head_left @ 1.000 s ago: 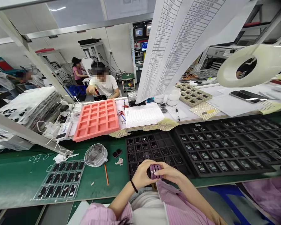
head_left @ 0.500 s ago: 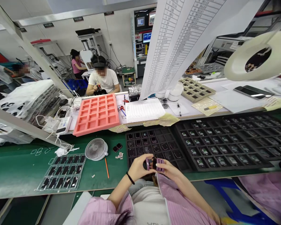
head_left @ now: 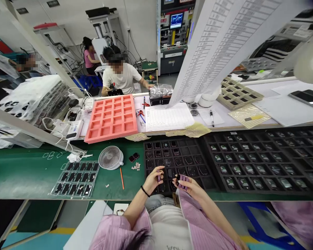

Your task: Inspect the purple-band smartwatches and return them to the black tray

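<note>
Purple pieces (head_left: 183, 181): left hand (head_left: 152, 180) pinching one in its grip, right hand (head_left: 193, 187) pinching perhaps three

Purple pieces (head_left: 183, 181), black trays (head_left: 194, 150), green bench (head_left: 23, 180).
From afar I log striped pink shirt (head_left: 210, 225), coral tray (head_left: 112, 136), orange stick (head_left: 122, 178), grey-white fan (head_left: 110, 157), white hanging sheet (head_left: 206, 52) ruled in dark lines.

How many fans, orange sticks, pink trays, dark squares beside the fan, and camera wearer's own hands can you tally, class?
Fan: 1
Orange stick: 1
Pink tray: 1
Dark squares: 2
Wearer's left hand and right hand: 2
Total: 7
</note>
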`<state>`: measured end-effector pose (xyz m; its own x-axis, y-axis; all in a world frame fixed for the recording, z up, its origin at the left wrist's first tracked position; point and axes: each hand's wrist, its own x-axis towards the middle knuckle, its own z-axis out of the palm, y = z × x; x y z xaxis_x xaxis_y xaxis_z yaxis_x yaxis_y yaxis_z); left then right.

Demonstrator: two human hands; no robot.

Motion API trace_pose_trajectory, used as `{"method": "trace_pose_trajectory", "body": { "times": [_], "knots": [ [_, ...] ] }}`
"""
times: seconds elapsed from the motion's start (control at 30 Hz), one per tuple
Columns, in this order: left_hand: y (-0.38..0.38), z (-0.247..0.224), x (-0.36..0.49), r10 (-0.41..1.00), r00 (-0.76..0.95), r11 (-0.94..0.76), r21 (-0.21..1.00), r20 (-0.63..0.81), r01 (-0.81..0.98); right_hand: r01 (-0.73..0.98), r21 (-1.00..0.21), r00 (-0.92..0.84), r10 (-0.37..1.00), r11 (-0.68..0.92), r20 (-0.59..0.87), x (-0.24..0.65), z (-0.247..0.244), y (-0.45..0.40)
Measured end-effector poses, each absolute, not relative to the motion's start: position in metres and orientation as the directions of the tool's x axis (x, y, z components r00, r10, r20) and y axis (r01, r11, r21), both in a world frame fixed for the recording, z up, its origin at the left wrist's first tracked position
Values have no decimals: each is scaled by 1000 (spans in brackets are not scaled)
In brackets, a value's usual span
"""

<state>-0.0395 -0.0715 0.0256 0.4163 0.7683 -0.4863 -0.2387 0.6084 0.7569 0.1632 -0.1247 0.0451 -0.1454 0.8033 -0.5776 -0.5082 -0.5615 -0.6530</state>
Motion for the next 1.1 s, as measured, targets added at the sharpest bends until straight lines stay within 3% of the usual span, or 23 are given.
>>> {"method": "trace_pose_trajectory", "body": {
  "times": [0.07, 0.13, 0.2, 0.4, 0.7, 1.1],
  "knots": [
    [-57, 14, -43, 844, 336, 444, 896, -417, -4, -496, -648, -155, 793, -578, -589, 164, 40, -122],
    [-37, 2, -47, 911, 270, 225, 925, -311, 306, -485, -643, -163, 783, -593, -600, 164, 34, -118],
    [-11, -10, -53, 942, 237, 90, 861, -236, 500, -473, -637, -168, 772, -609, -613, 164, 29, -113],
    [76, -43, -67, 952, 237, -54, 655, -193, 753, -443, -578, -198, 704, -685, -682, 161, 18, -92],
    [136, -80, -78, 864, 439, -296, 456, -247, 839, -436, -559, -165, 673, -705, -721, 170, -2, -74],
    [136, -90, -95, 818, 522, -413, 384, -242, 826, -462, -533, -147, 654, -709, -742, 169, -11, -72]
  ]
}}
